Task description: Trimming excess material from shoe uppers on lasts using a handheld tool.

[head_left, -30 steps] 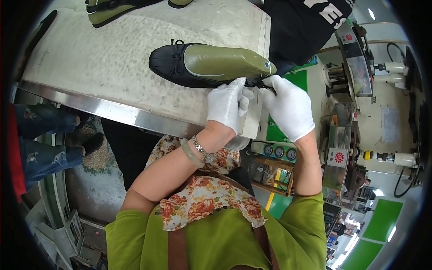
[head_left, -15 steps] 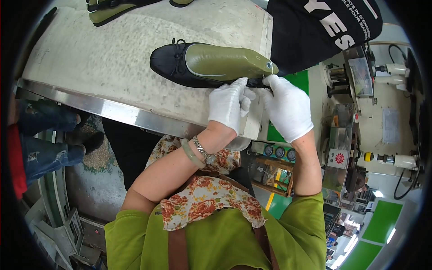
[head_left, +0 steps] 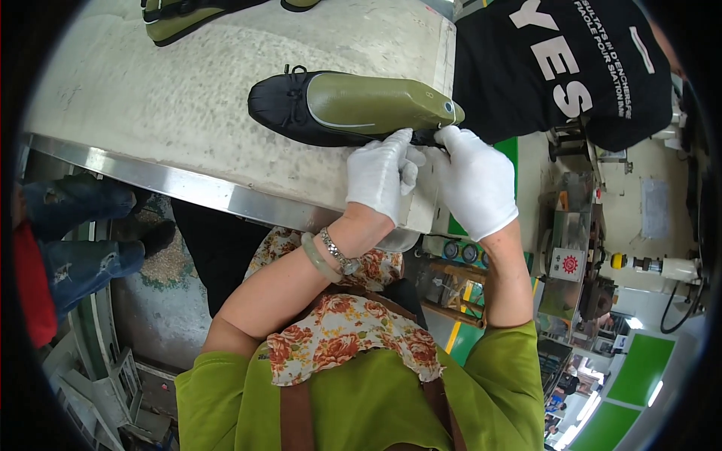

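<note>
A black shoe upper (head_left: 280,111) with a small bow lies on its side on the worktable, fitted over an olive-green shoe last (head_left: 376,99). The toe points left and the heel points right. My left hand (head_left: 378,177), in a white glove, pinches the upper's edge along the near side towards the heel. Close beside it, my white-gloved right hand (head_left: 475,180) has its fingers closed on the black material at the heel end. The fingertips partly hide the heel edge of the upper.
The pale worktable (head_left: 188,98) has a metal front edge (head_left: 180,177). At its far left lies another olive last with black straps (head_left: 180,19). A person in a black shirt (head_left: 556,68) is close at the right; another in torn jeans (head_left: 90,248) is at the left.
My right hand has shifted slightly left and down along the heel. The shoe has barely moved. The person in black has moved nearer, covering more of the machines at the right.
</note>
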`<state>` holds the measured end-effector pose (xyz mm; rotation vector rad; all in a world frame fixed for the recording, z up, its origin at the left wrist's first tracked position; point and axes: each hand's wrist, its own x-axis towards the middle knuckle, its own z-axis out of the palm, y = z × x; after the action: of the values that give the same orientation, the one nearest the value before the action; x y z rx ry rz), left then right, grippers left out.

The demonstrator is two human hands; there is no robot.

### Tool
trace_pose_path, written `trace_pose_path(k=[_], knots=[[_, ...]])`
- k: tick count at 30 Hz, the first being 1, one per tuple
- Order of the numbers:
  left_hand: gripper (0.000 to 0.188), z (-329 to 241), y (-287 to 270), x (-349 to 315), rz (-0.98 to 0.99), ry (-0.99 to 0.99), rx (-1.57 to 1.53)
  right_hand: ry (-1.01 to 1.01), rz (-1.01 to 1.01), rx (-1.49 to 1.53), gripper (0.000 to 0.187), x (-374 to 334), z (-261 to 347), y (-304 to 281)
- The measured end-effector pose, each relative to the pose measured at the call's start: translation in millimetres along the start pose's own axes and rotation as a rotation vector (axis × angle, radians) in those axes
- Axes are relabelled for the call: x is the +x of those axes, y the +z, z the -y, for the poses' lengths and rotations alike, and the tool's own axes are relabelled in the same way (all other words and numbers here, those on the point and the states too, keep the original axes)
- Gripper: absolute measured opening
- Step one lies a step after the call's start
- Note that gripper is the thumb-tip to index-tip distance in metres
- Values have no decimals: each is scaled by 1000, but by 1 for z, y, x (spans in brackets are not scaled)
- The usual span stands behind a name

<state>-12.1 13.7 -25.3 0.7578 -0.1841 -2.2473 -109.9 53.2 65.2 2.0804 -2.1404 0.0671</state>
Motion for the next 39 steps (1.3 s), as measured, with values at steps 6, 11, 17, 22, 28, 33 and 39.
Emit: trace_pose_path(k=[6, 11, 17, 22, 28, 33, 39], knots=[[19, -1, 3, 0, 2, -17, -15, 32, -134, 148, 13, -12, -14, 21], [19, -2, 2, -1, 16, -17, -10, -39, -274, 190, 14, -20, -19, 35], [20, -1, 0, -1, 7, -1, 14, -24, -111, 28, 21, -17, -7, 14], [20, 0, 4, -1, 22, -8, 7, -126, -162, 24, 13, -13, -21, 15], [20, -1, 0, 0, 23, -2, 6, -154, -172, 35, 13, -11, -22, 25], [20, -3, 5, -2, 4, -8, 13, -156, -218, 22, 15, -16, -25, 31], [22, -1, 1, -2, 16, 10, 12, -40, -157, -64, 15, -18, -4, 29]])
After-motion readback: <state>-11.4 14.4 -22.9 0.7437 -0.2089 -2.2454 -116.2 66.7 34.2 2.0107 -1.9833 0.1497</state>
